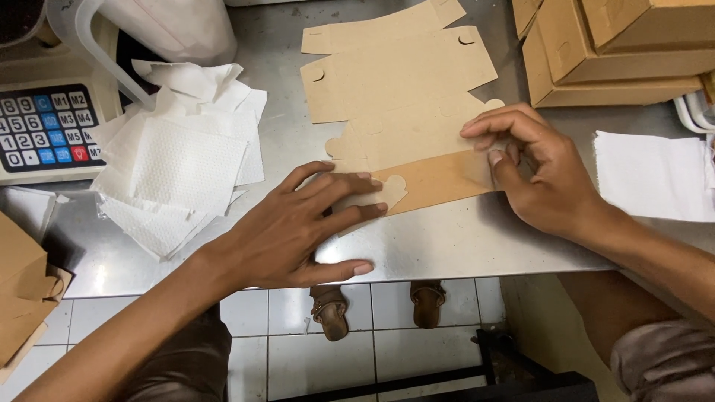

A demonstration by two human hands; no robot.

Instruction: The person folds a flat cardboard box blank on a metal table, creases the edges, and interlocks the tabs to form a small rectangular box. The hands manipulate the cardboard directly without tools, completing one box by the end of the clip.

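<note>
A: Start nearest the body. What shows below the edge?

B: A white tiled floor (350, 357) with two brown sandals, one (330, 311) beside the other (427, 303), under the front edge of the grey steel tabletop (447, 246).

A: And the hands?

B: The left hand (298, 231) lies flat, fingers spread and open, pressing down on the near left end of a flat, die-cut sheet of brown cardboard (402, 112), an unfolded box blank. It clasps nothing; it only holds the sheet down. The right hand (536, 175) is at the sheet's right end, its grip closed in a pinch on the near strip of the blank (447, 182), which is turned up and over along a crease.

A: So how far along does the folding look?

B: Barely begun, I'd judge. Only that near strip is bent; the rest of the blank lies flat on the tabletop with its tabs and side panels unfolded.

A: What's around it?

B: To the left, a loose heap of white paper tissues (179, 160), and beyond it a beige weighing scale with a keypad (45, 126). At the right, a white folded cloth (648, 175). Furthest off, top right, a stack of finished brown cardboard boxes (611, 52), so some look already made up.
</note>
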